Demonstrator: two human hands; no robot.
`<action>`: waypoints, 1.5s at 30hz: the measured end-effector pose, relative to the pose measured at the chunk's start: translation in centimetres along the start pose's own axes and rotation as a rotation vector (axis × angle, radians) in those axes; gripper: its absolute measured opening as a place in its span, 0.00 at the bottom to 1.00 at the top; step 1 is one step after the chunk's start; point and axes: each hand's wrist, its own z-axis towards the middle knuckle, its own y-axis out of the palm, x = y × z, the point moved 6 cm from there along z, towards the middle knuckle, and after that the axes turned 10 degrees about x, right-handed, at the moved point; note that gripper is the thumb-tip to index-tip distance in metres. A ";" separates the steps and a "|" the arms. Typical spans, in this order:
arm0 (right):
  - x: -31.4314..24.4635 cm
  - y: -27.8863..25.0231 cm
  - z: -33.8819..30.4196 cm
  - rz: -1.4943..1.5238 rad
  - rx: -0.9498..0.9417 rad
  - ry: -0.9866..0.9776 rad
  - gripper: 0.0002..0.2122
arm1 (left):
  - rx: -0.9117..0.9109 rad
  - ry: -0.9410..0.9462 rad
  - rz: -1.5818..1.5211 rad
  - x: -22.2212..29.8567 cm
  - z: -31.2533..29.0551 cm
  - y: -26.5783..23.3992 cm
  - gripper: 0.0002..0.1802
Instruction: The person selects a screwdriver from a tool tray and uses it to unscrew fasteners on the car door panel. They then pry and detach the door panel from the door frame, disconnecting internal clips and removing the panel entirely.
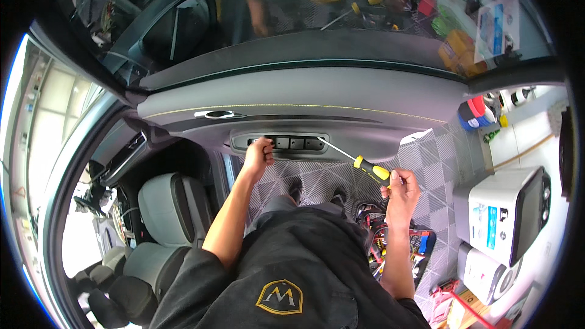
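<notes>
I've got my right grip (402,190) closed around the rear of a yellow-and-black screwdriver (372,170). Shaft runs far and left; tip is at the right end of the switch panel (295,144) on the car door (298,92). Can't confirm tip contact from here.

My left grip (260,153) is at the panel's left end, fingers curled in, fingertips up against it. Can't tell if they're pinching its edge or just pressing; the hand covers that corner. Panel is long, dark and narrow, with a row of blocky switches between my two hands, set in the grey armrest area.

Farther out on the door: chrome handle (219,114) to the left, yellow stitching (286,106) above it, then the window (365,42). Side mirror (178,29) far left, behind the glass. Car seat (167,204) near left. Near right, hand tools (378,248) on the patterned grey floor (436,176); white machine with a dark front (487,201) farther right.
</notes>
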 end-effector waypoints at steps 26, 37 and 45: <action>11.7 -17.5 -35.3 0.293 0.845 0.160 0.16 | -1.312 -0.022 0.867 -7.1 -16.8 7.5 0.19; 22.7 -35.2 -36.4 -0.252 1.085 0.344 0.14 | -2.107 1.027 0.599 7.5 -53.8 14.3 0.14; 19.4 -35.8 -35.0 -1.155 0.968 0.202 0.11 | -1.760 0.468 1.082 -20.5 -45.1 18.0 0.11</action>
